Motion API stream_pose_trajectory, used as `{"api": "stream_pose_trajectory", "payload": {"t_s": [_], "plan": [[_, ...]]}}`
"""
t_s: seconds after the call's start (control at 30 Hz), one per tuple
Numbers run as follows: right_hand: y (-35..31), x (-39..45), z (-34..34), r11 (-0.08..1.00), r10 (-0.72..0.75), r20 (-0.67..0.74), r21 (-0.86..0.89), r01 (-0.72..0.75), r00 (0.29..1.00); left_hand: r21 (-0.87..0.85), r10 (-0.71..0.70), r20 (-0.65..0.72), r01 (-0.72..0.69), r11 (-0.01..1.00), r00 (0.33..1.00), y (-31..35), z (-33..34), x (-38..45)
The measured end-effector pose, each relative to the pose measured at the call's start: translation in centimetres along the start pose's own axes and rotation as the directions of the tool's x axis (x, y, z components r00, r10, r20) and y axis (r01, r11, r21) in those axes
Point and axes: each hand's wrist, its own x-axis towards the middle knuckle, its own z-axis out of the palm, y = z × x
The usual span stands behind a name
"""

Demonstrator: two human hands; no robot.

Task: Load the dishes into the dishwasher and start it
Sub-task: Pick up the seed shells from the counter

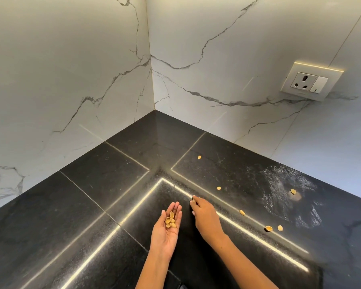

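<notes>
My left hand point(167, 228) is held palm up over the black stone counter point(96, 197), cupping several pistachio shells point(171, 220). My right hand point(204, 215) reaches down beside it, fingertips pinched on one shell point(193, 198) at the counter surface. More loose shells lie to the right on the counter: one point(242, 212) close to my right hand, a pair point(268, 228) further right, one point(218, 188) beyond, one point(293, 191) on a dusty smear and one point(199, 157) near the back. No dishes or dishwasher are in view.
The counter fills a corner between two white marble-patterned walls point(71, 69). A wall socket with a switch point(310, 82) sits on the right wall. A whitish smear point(288, 197) marks the counter at right. Bright light reflections stripe the stone.
</notes>
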Motion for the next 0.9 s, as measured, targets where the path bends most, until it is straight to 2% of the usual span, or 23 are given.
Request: {"api": "stream_pose_trajectory", "payload": {"t_s": [0.13,0.53,0.63,0.73,0.9], "plan": [[-0.2,-1.8,0.2,0.999,0.023,-0.079,0.026,-0.021,0.997,0.021,0.002,0.011,-0.003,1.0,1.0,-0.1,-0.1,-0.2],[1.5,-2.1,-1.3,1.0,0.004,-0.078,-0.002,-0.004,0.997,0.024,-0.029,0.038,0.028,0.999,0.999,-0.6,-0.6,-0.6],[1.2,-1.5,-2.7,0.988,0.055,-0.171,0.148,-0.029,0.984,0.042,-0.038,0.038,0.036,0.998,0.999,-0.5,-0.8,-0.6],[-0.6,-1.3,-4.8,0.947,0.051,-0.27,0.318,0.039,0.961,0.071,-0.058,0.037,0.055,0.996,0.998,-0.6,-0.5,-0.5],[-3.5,-2.1,-6.5,0.919,-0.046,-0.301,0.362,0.158,0.953,0.095,-0.096,0.04,0.092,0.991,0.995,-1.1,1.2,-0.1]]}}
